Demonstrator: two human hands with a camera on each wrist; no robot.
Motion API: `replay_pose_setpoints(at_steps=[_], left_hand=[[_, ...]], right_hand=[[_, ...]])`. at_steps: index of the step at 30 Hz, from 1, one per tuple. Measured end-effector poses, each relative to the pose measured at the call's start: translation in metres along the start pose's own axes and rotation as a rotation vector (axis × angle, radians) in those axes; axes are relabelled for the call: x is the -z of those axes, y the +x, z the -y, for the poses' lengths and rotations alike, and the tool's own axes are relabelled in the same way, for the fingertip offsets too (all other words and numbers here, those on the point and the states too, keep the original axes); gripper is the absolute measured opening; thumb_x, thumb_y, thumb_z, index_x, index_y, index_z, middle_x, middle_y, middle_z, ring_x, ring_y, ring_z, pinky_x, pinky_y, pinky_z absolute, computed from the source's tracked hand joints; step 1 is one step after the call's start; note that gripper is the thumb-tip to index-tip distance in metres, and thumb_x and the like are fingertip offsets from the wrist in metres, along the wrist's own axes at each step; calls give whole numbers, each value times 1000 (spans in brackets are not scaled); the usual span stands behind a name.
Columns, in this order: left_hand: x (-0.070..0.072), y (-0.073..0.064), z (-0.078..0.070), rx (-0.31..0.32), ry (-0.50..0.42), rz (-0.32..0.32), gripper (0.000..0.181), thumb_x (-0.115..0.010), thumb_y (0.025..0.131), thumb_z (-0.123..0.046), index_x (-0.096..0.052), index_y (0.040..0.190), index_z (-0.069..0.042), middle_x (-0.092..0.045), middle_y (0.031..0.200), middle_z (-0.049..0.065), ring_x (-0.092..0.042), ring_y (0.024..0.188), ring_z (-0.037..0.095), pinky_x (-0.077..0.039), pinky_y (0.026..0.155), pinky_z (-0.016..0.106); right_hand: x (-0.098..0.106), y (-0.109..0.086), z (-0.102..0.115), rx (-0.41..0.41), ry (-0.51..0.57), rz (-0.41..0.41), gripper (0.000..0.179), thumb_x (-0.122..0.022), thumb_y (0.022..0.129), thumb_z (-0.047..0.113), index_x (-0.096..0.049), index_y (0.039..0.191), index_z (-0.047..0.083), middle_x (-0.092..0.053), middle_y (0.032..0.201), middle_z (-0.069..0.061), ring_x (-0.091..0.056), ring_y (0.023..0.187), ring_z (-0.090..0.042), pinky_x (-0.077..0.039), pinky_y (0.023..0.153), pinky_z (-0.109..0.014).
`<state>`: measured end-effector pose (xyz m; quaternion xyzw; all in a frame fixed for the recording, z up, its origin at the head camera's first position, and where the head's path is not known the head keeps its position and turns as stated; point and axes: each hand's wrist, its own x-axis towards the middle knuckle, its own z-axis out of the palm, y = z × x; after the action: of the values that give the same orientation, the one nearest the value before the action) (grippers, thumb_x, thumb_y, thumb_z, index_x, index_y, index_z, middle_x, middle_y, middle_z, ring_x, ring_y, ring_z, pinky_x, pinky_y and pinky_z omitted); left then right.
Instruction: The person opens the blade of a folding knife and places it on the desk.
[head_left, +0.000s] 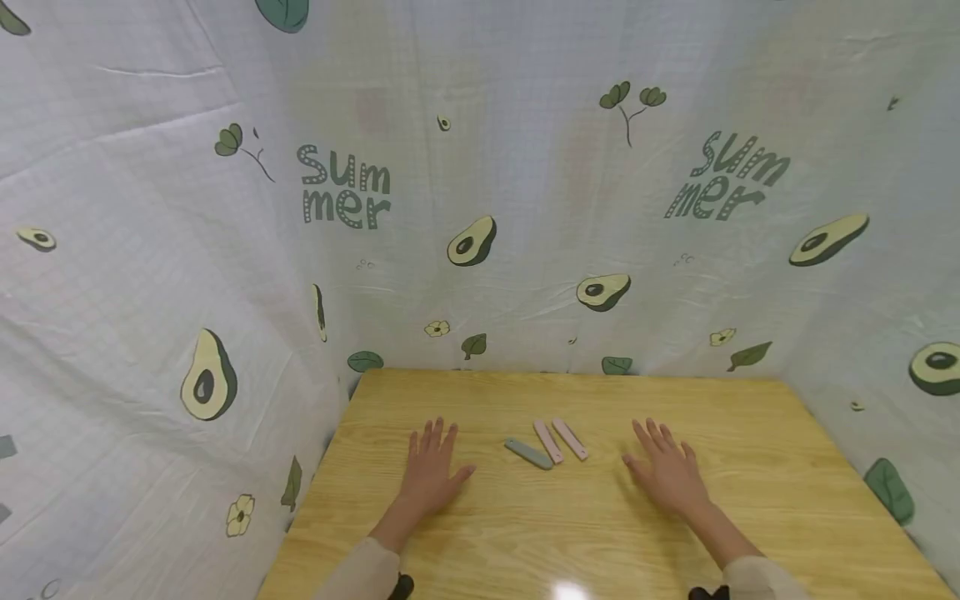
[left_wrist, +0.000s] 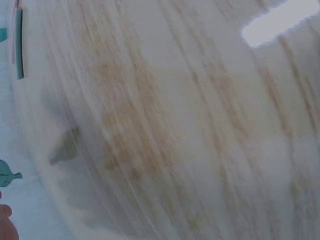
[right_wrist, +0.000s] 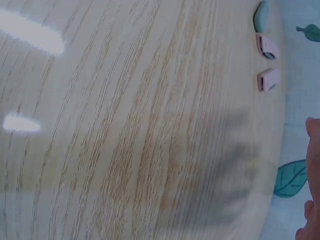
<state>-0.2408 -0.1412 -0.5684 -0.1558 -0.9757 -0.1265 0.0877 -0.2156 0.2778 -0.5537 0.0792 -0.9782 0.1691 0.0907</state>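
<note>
Three slim, flat pieces with rounded ends and a small hole near one end lie on the wooden table (head_left: 525,533), between the hands. One is a grey-green piece (head_left: 528,453), slanting on the left. Beside it are a pink piece (head_left: 548,442) and a second pink piece (head_left: 571,439), nearly parallel. To their left, my left hand (head_left: 429,473) is palm down over the table, fingers spread and holding nothing. On the other side, my right hand (head_left: 667,471) has its fingers spread too, with nothing in it. Only part of the right hand (right_wrist: 313,170) shows in the right wrist view.
A white cloth (head_left: 525,183) printed with avocados, leaves and lettering hangs behind the table and along both sides. Bright light reflections (right_wrist: 30,32) shine on the tabletop. Dark bands (head_left: 403,587) sit at the sleeves.
</note>
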Motion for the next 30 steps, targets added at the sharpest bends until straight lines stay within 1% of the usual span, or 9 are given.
replay_pose_setpoints(at_steps=[4, 8, 11, 15, 19, 22, 25, 27, 30], left_hand=[[-1, 6, -7, -40, 3, 39, 79, -51, 93, -57, -31, 150, -7, -27, 157, 21, -23, 146, 39, -16, 118, 61], [-5, 10, -14, -58, 24, 105, 80, -46, 94, -60, -27, 153, -10, -25, 159, 17, -21, 148, 34, -14, 120, 60], [-8, 13, -19, -73, 23, 132, 80, -45, 94, -61, -26, 153, -10, -24, 160, 15, -20, 149, 33, -14, 120, 59], [-13, 15, -26, -97, -9, 142, 79, -45, 95, -58, -27, 152, -8, -25, 159, 15, -22, 148, 33, -16, 121, 55], [-18, 18, -33, -112, -7, 171, 78, -44, 96, -58, -26, 153, -8, -25, 159, 15, -23, 148, 31, -20, 122, 51], [-23, 19, -39, -119, 3, 189, 76, -44, 96, -57, -27, 152, -9, -27, 158, 14, -24, 147, 31, -21, 121, 50], [-27, 22, -44, -129, -6, 192, 75, -45, 96, -56, -28, 152, -9, -31, 157, 14, -26, 146, 31, -21, 121, 52], [-32, 23, -48, -133, -1, 196, 75, -44, 96, -57, -28, 152, -10, -31, 157, 12, -26, 147, 30, -20, 121, 52], [-38, 25, -54, -143, 4, 199, 75, -44, 96, -57, -28, 152, -10, -28, 159, 11, -26, 147, 29, -20, 121, 52]], right_hand=[[-5, 4, 8, 11, 0, 5, 74, -56, 95, 46, -30, 150, 4, -31, 153, -26, -28, 140, -47, -20, 108, -71], [-12, 8, 17, 26, 7, 12, 75, -60, 93, 43, -31, 150, 6, -32, 153, -24, -28, 141, -46, -21, 108, -71], [-19, 10, 25, 49, 4, 6, 74, -62, 92, 42, -33, 150, 6, -33, 153, -23, -30, 140, -45, -23, 108, -71], [-30, 11, 36, 76, 1, -1, 73, -63, 91, 41, -35, 149, 6, -36, 152, -22, -33, 139, -45, -25, 108, -71], [-40, 10, 47, 92, 19, 10, 71, -64, 91, 39, -37, 148, 7, -38, 151, -21, -34, 139, -43, -27, 108, -71], [-46, 10, 56, 104, 30, 27, 69, -63, 91, 39, -39, 147, 7, -39, 151, -21, -34, 140, -42, -27, 108, -70], [-53, 11, 65, 121, 36, 52, 67, -62, 92, 39, -40, 147, 7, -39, 151, -20, -34, 140, -41, -28, 108, -69], [-56, 12, 71, 127, 43, 69, 66, -62, 92, 38, -41, 146, 7, -39, 152, -19, -34, 141, -40, -27, 109, -68], [-62, 14, 78, 145, 46, 71, 63, -62, 92, 37, -44, 144, 6, -41, 151, -17, -35, 140, -40, -28, 110, -67]])
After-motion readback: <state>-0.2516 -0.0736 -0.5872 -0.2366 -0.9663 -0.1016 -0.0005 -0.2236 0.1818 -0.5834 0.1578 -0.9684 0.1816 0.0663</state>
